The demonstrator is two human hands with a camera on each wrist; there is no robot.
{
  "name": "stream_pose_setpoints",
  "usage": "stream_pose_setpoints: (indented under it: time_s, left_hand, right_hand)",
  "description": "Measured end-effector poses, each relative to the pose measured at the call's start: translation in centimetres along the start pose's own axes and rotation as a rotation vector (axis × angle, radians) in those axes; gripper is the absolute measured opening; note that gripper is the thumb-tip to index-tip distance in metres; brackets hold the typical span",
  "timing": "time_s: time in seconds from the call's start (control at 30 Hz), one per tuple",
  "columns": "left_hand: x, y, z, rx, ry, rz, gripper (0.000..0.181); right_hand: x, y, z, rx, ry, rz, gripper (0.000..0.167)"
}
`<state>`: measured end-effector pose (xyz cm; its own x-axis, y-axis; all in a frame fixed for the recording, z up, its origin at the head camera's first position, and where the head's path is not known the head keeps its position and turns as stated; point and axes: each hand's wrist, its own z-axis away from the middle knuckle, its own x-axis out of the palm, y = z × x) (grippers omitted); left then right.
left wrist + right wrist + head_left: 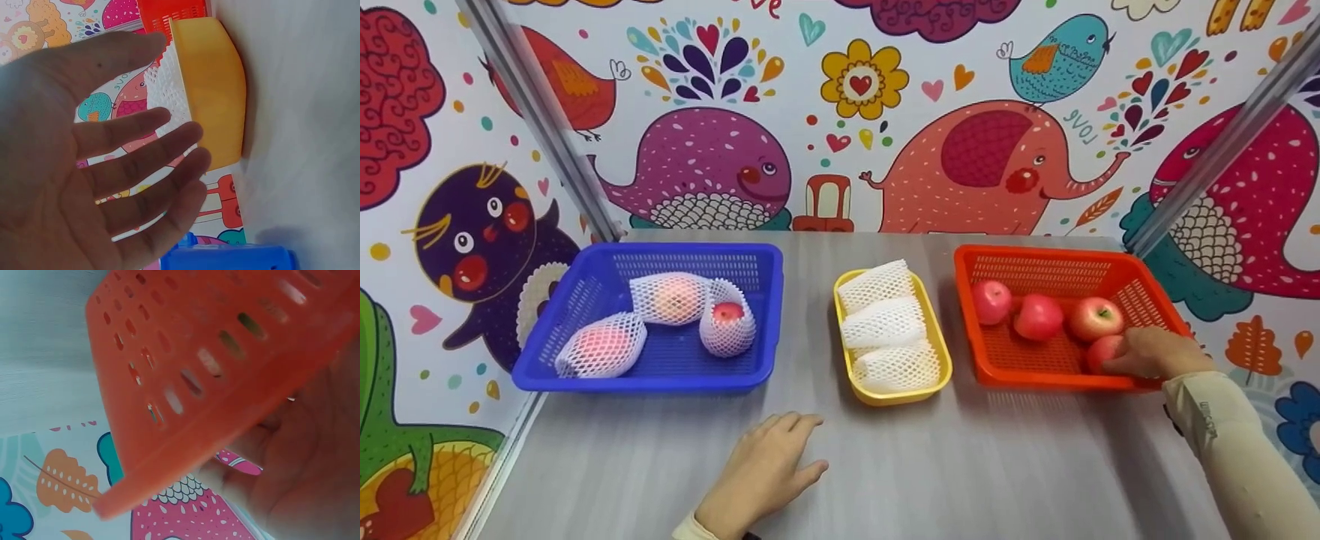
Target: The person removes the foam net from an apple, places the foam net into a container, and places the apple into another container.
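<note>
In the head view my right hand [1159, 354] reaches over the near right rim of the red basket [1050, 379] and holds an apple [1101, 351], its fingers partly covering it. Other apples [1039, 316] lie beside it. In the right wrist view the basket's slotted wall hides the fingertips and the apple. My left hand [765, 469] hovers over the table's front with its fingers spread and nothing in them. Nearest to it stands the yellow basket [896, 397], holding 3 white foam net sleeves [885, 322]; its side also fills much of the left wrist view.
On the left, a blue basket [649, 384] contains 3 apples in foam nets, one [727, 322] with its top showing. The grey table [870, 465] is bounded by printed wall panels [810, 150] at the back and sides, with metal posts [547, 127] at the corners.
</note>
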<state>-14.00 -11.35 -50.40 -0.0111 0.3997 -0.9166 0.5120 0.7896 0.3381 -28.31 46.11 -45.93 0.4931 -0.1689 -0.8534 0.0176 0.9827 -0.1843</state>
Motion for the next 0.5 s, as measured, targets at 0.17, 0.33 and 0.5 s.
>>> stream_pose_setpoints:
  time_s: [0.17,0.33,0.5]
  left_hand:
    - [0.2,0.2,0.0,0.018,0.028,-0.015,0.046]
    - [0.5,0.2,-0.1,0.028,0.046,-0.026,0.046]
    - [0.3,0.4,-0.5,0.031,0.027,-0.015,0.046]
  right_hand:
    - [0.1,-0.7,0.9,-0.044,0.115,0.035,0.039]
    - [0.7,-3.9,2.7,-0.114,0.384,0.128,0.054]
    - [2.1,-9.0,5.2,-0.191,0.581,0.138,0.051]
